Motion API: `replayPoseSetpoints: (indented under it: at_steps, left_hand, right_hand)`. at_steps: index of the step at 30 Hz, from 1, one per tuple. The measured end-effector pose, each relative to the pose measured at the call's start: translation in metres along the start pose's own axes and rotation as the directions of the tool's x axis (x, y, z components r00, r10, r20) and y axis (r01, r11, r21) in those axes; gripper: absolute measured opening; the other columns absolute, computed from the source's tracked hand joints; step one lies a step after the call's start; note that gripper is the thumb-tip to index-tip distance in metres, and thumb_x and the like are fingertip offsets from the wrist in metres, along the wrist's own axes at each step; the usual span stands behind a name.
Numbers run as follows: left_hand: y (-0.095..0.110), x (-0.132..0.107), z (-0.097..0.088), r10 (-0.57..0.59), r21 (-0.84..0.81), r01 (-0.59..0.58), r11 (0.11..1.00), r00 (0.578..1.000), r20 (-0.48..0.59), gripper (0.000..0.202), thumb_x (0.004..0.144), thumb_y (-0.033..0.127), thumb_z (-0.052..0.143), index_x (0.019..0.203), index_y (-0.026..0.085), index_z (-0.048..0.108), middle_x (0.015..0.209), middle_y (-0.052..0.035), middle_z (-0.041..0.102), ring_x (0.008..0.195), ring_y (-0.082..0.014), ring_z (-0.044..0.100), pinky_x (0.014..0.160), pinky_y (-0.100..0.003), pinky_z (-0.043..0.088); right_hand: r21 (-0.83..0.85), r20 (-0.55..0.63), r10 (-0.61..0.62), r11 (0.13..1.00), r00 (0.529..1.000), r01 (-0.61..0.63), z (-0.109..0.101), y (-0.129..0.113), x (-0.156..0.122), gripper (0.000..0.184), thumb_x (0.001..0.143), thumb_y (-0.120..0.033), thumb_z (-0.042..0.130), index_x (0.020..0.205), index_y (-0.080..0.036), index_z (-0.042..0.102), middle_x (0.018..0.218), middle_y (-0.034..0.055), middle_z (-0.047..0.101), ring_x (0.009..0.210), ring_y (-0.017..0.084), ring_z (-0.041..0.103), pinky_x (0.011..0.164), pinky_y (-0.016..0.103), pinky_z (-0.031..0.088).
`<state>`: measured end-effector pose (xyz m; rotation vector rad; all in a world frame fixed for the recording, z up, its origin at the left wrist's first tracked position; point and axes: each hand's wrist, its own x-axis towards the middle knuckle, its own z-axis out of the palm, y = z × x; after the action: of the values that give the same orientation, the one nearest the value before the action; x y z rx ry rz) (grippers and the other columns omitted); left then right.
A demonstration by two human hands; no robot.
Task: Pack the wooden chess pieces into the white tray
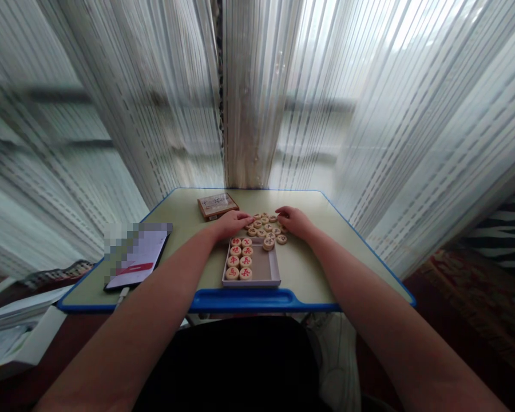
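A loose pile of round wooden Chinese chess pieces [265, 228] lies on the table, their characters mostly dark. My left hand [232, 222] rests at the pile's left edge, fingers stretched towards the pieces and touching the nearest ones. On the right side, my right hand [294, 221] has its fingers apart and slightly bent over the outer pieces. Just nearer to me sits a shallow open box [275, 269]. Two columns of red-lettered pieces [240, 260] fill its left half. One dark-lettered piece [268, 244] is at its far right corner.
A brown box lid [217, 205] lies behind my left hand. Left on the table is a tablet or large phone [139, 266] with a white cable [122, 295]. The table has a blue edge [244, 298] in front of me. Sheer curtains [253, 103] hang behind it.
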<state>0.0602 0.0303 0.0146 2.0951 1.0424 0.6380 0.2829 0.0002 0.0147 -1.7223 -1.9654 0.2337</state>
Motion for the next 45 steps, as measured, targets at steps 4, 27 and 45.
replayPoseSetpoints:
  at_steps: [4, 27, 45]
  left_hand:
    - [-0.001, 0.0, 0.0, 0.004, 0.011, -0.004, 1.0, 1.0, -0.005, 0.046, 0.075, 0.047, 0.045, 0.093, 0.01, 0.067, 0.096, -0.0089, 0.068, 0.089, -0.0206, 0.059, 0.081, -0.03, 0.043]
    - [0.005, -0.004, -0.002, -0.01, -0.007, 0.01, 1.0, 1.0, -0.016, 0.053, 0.071, 0.056, 0.05, 0.095, 0.011, 0.066, 0.093, -0.0071, 0.068, 0.087, -0.0192, 0.059, 0.077, -0.027, 0.044]
    - [0.009, -0.006, -0.002, 0.038, 0.038, -0.038, 0.999, 0.999, -0.012, 0.05, 0.071, 0.053, 0.052, 0.093, 0.01, 0.066, 0.089, -0.0073, 0.068, 0.084, -0.0194, 0.059, 0.076, -0.029, 0.044]
  right_hand:
    - [0.057, 0.032, 0.016, 0.998, 0.999, -0.018, 0.001, 0.002, 0.002, 0.03, 0.08, -0.021, 0.048, 0.105, -0.016, 0.063, 0.091, 0.005, 0.068, 0.078, 0.013, 0.061, 0.072, 0.024, 0.045]
    - [-0.014, -0.183, -0.283, 0.958, 0.942, 0.285, -0.013, -0.027, -0.012, 0.027, 0.073, -0.038, 0.061, 0.088, -0.016, 0.064, 0.086, 0.0057, 0.064, 0.083, 0.017, 0.051, 0.083, 0.032, 0.036]
    - [-0.004, 0.376, -0.525, 0.823, 0.764, 0.568, -0.033, -0.075, -0.059, 0.014, 0.062, -0.03, 0.07, 0.074, -0.023, 0.069, 0.076, 0.0015, 0.059, 0.077, 0.017, 0.047, 0.079, 0.034, 0.036]
